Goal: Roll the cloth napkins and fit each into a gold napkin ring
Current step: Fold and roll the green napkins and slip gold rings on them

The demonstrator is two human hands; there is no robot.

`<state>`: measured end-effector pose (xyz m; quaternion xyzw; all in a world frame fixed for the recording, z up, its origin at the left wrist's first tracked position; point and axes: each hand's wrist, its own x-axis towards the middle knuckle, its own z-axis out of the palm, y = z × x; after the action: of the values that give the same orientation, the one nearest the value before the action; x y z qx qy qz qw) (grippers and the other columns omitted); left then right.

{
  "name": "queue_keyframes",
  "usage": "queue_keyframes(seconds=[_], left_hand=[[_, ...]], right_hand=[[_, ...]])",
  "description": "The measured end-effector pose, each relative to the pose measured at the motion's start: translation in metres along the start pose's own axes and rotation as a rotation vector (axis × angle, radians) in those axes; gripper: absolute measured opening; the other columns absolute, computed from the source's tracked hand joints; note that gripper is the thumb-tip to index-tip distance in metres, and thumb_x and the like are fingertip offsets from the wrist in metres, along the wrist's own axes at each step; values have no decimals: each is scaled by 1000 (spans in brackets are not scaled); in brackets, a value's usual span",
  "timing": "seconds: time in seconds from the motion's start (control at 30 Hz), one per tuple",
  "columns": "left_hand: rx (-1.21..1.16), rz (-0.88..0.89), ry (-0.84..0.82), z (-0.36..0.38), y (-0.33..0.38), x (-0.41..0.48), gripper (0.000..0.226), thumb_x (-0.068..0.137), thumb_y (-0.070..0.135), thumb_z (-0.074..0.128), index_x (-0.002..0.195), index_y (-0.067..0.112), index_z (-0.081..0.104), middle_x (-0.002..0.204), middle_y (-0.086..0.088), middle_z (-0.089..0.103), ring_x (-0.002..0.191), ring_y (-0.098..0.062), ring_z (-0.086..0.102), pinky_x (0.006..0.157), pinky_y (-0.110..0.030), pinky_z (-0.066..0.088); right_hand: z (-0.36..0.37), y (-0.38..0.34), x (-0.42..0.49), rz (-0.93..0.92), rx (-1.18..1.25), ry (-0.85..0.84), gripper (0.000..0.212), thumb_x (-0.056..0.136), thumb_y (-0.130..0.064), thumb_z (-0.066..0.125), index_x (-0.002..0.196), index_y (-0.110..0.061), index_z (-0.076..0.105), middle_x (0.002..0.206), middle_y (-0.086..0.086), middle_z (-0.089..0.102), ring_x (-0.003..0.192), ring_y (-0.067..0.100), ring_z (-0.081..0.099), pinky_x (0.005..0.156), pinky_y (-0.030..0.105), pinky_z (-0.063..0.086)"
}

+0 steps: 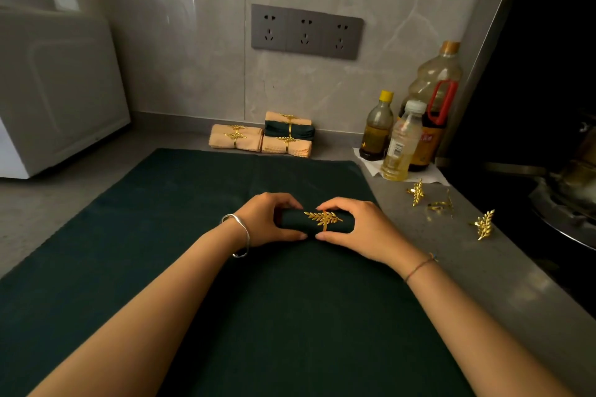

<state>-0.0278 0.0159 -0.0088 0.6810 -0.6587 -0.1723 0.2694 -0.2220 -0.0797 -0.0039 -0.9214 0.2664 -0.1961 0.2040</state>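
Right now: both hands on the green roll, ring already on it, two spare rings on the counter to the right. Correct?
One slip: three spare rings lie on the counter, not two, as the head view shows. The rest holds: the left hand and right hand grip the green roll, and the ring is on it.

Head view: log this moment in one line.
left hand: grips rolled dark green cloth napkin | right hand: grips it too | gold leaf-shaped napkin ring: around roll's middle
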Motion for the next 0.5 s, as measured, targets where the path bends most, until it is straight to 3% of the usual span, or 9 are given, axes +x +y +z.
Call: queue_keyframes(seconds=[0.13, 0.27, 0.37, 0.5], left_hand=[[63, -85, -32, -20, 10, -8, 57, 75, 43, 71, 125, 25, 52, 113, 10, 58, 93, -5, 56, 84, -19, 48], [54, -208, 33, -31, 13, -14, 42, 81, 38, 66, 117, 17, 61, 103, 2, 68, 87, -6, 62, 86, -23, 50], [-78, -284, 9, -24, 18, -16, 32, 85, 28, 64, 114, 14, 64, 90, 1, 69, 79, -8, 65, 83, -26, 53], [-275, -345, 129, -21, 20, -16, 42, 87, 18, 62, 128, 12, 52, 115, -6, 64, 98, -15, 63, 93, -32, 50]], right_hand=[[-18, 10, -8, 129, 66, -36, 63, 71, -41, 77, 127, -38, 48, 125, -16, 52, 114, 2, 48, 97, 24, 40], [-33, 22, -20, 284, 190, 4, 48, 76, -26, 75, 121, -21, 59, 112, -6, 59, 99, 9, 58, 73, 10, 45], [-30, 23, -21, 371, 351, 52, 43, 78, -15, 74, 119, -13, 61, 105, 2, 63, 87, 9, 62, 65, 10, 48], [-16, 18, -11, 398, 514, 188, 35, 79, -5, 71, 113, -8, 62, 105, 6, 64, 79, 7, 62, 59, 11, 52]])
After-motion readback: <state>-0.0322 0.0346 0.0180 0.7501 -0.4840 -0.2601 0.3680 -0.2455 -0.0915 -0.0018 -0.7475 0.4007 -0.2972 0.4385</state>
